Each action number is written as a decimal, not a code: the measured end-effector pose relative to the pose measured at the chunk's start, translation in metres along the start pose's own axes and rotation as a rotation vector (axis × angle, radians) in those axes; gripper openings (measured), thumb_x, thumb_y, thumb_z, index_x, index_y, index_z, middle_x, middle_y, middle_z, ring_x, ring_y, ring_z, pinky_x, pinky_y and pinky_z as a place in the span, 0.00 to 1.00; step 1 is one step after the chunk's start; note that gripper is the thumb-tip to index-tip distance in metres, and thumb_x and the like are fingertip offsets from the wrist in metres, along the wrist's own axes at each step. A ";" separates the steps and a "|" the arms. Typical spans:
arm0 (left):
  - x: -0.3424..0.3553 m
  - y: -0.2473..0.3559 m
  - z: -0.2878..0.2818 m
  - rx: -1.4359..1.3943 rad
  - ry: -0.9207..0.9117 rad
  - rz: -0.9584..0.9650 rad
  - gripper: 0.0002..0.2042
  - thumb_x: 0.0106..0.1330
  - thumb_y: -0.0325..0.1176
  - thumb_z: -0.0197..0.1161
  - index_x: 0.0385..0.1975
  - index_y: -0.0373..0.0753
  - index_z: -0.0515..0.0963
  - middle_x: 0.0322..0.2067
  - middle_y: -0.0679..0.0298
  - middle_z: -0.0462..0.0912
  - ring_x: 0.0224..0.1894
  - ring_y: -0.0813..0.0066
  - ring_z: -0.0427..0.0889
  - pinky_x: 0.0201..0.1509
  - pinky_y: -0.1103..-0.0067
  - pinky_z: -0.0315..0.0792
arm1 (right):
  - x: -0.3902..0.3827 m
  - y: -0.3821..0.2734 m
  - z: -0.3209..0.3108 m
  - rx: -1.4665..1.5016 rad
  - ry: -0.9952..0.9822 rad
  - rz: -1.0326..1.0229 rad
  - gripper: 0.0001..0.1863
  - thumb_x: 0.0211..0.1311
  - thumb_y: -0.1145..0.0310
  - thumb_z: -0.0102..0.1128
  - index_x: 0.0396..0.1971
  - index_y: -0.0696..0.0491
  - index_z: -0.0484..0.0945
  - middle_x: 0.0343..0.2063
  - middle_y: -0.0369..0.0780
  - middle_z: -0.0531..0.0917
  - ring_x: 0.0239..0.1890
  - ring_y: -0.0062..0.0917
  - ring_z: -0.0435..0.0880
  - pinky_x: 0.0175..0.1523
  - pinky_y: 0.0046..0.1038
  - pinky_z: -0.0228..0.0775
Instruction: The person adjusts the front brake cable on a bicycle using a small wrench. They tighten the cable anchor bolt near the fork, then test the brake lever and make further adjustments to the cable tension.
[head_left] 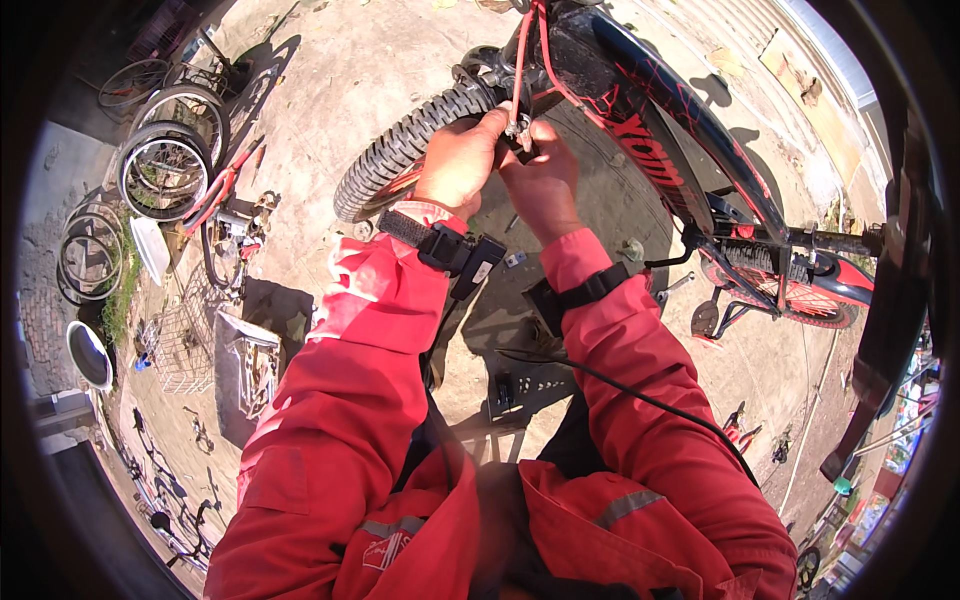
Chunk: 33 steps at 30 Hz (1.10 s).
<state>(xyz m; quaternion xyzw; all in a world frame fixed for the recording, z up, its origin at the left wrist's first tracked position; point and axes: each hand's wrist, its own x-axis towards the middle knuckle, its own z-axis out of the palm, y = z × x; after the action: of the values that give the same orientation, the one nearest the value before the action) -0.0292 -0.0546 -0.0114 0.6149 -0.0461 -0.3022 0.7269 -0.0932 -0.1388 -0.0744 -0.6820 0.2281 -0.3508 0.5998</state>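
A black and red bicycle (640,120) fills the upper right, its knobby front tire (395,150) at upper middle. A red cable (520,60) runs down to a small metal fitting (519,130) beside that wheel. My left hand (463,160) is closed on the fitting, thumb at the lower end of the cable. My right hand (540,175) pinches at the same fitting from the right, fingers curled and partly hidden. Both arms wear red sleeves with black straps.
Loose wheels (170,185), a red-handled tool (220,190), a wire basket (185,340) and a grey box (228,350) lie on the left. A wrench (680,285) and red-handled pliers (740,430) lie on the concrete at right. Bicycle parts (170,500) are at lower left.
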 end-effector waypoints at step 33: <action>-0.002 0.000 0.000 -0.044 -0.018 -0.014 0.16 0.71 0.39 0.65 0.40 0.28 0.84 0.33 0.61 0.87 0.31 0.76 0.81 0.39 0.79 0.73 | -0.001 0.002 -0.006 0.011 -0.035 -0.103 0.10 0.58 0.74 0.73 0.34 0.56 0.78 0.29 0.29 0.80 0.31 0.10 0.76 0.35 0.18 0.70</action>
<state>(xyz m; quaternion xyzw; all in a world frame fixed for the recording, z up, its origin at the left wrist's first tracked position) -0.0311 -0.0534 -0.0107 0.5965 -0.0417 -0.3139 0.7375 -0.0982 -0.1420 -0.0760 -0.6955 0.1803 -0.3702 0.5888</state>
